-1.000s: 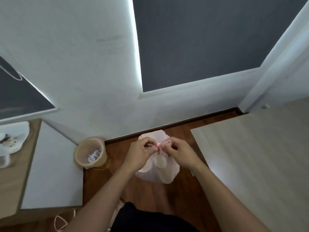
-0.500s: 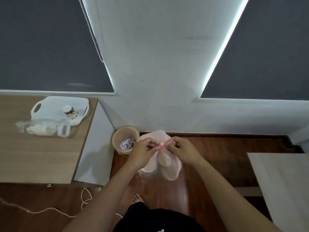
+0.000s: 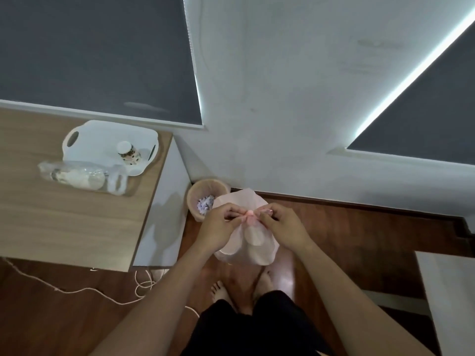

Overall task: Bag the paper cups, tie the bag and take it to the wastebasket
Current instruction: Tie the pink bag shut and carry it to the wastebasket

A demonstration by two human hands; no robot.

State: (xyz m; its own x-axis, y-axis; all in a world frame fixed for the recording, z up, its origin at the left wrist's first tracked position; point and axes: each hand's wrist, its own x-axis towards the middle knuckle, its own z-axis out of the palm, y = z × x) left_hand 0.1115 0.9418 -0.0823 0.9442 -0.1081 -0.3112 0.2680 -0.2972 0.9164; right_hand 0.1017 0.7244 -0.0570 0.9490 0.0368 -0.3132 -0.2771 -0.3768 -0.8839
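A translucent pale pink plastic bag (image 3: 253, 246) hangs in front of me above the wooden floor, with round paper cup shapes showing through its skin. My left hand (image 3: 221, 227) and my right hand (image 3: 284, 227) both pinch the bunched pink knot at the bag's top, one on each side. A round tan wastebasket (image 3: 196, 192) stands on the floor by the wall, just behind and left of the bag, with crumpled scraps inside. The bag's upper edge hides part of the basket's rim.
On the left is a wooden desk (image 3: 64, 217) bearing a white tray (image 3: 84, 136) with a small jar and a clear packet of cups. A white cord (image 3: 84, 290) trails over the floor. Another table (image 3: 452, 291) is at the right. My bare feet (image 3: 241, 286) are below the bag.
My view has swung left and downward, bringing the desk, cord and my feet into sight. The wastebasket now sits closer behind the bag. Both hands stay pinched on the knot.
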